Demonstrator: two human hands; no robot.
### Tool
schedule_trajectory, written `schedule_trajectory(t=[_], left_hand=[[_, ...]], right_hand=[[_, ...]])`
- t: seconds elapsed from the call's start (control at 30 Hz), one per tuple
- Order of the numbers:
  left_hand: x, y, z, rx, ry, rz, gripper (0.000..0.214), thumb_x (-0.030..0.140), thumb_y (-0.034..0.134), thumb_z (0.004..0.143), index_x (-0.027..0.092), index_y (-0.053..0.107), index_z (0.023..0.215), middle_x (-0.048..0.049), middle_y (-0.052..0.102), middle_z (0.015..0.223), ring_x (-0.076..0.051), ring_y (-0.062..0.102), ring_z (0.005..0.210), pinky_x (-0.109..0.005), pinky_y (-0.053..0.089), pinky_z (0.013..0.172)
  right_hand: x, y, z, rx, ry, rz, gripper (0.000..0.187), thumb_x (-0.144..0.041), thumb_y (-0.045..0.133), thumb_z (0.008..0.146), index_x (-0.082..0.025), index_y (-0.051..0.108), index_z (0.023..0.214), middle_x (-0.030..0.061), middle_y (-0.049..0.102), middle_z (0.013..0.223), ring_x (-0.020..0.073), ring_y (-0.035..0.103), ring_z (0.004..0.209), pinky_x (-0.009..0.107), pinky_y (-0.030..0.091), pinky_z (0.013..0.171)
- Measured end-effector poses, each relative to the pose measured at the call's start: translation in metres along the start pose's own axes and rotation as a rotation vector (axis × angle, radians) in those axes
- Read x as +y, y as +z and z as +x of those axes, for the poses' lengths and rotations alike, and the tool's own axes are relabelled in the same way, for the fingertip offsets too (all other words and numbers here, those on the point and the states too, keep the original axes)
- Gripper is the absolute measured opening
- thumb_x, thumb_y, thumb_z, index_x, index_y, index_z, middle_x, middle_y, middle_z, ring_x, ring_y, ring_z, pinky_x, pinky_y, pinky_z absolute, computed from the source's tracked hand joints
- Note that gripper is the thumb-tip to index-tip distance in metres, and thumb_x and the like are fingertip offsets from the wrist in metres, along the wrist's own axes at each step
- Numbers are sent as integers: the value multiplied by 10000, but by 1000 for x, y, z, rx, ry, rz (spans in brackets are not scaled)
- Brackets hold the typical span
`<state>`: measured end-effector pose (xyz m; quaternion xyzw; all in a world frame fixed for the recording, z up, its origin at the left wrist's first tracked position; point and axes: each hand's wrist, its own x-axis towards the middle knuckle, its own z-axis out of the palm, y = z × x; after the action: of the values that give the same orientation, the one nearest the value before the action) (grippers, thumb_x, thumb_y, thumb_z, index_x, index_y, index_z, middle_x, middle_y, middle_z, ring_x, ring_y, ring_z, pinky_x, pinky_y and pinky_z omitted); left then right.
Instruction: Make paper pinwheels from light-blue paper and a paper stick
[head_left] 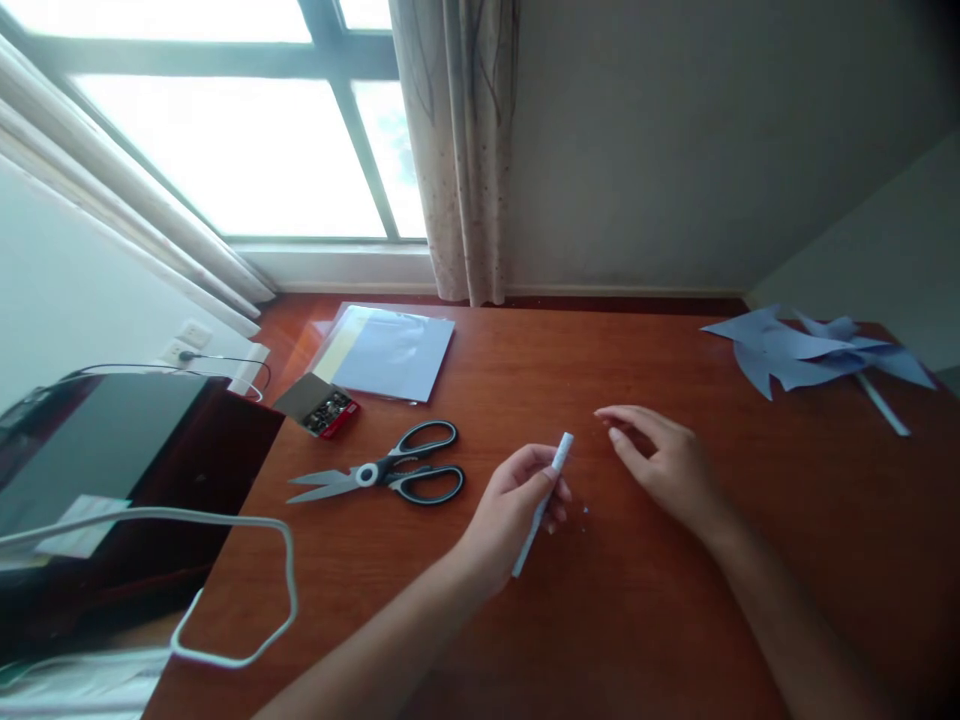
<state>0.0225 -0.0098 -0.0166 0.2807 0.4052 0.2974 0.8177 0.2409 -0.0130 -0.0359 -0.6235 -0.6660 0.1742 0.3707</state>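
Note:
My left hand (517,505) is closed around a thin rolled paper stick (531,541), which slants up and to the right with both ends sticking out. To its right, my right hand (660,460) hovers over the table, its thumb and fingers apart with nothing visible between them. Tiny white paper scraps (585,511) lie on the wood between the hands. Left of my left hand rest scissors (382,473) with black and grey handles, blades pointing left and slightly parted. At the far right lies a paper pinwheel (806,350) with a white stick.
The brown wooden table (600,620) reaches back toward the wall and curtain (472,150). A small open box of pins (326,410) sits beside a clear sleeve of paper sheets (390,350). On the left stand a dark printer (97,470) and a looped white cable (292,570).

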Motion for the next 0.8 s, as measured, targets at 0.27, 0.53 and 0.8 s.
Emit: schedule_trajectory(t=[0.27,0.53,0.8], left_hand=[[2,1,1,14,28,25,355,382,764,796,152,650,1041,-7,646,776,-96,554,599,-214,376,541],[0,0,2,-22,19,11,293,342,762,823,154,687,1035,-19,655,797,-105,569,637,-216,394,557],[7,1,-3,-134,-108,-153,213,261,806,806,143,738,969,-34,657,792,-75,558,627,-180,388,548]], right_hand=[[-36,24,-6,-86,230,460,199,-305,638,919,-256,742,1083,55,778,1057,246,736,940,373,589,818],[-38,28,-13,-40,338,622,164,-330,737,843,-245,754,983,50,777,963,233,724,887,348,582,780],[-38,25,-16,-90,430,954,224,-339,792,819,-272,771,1032,7,731,923,163,656,833,285,533,783]])
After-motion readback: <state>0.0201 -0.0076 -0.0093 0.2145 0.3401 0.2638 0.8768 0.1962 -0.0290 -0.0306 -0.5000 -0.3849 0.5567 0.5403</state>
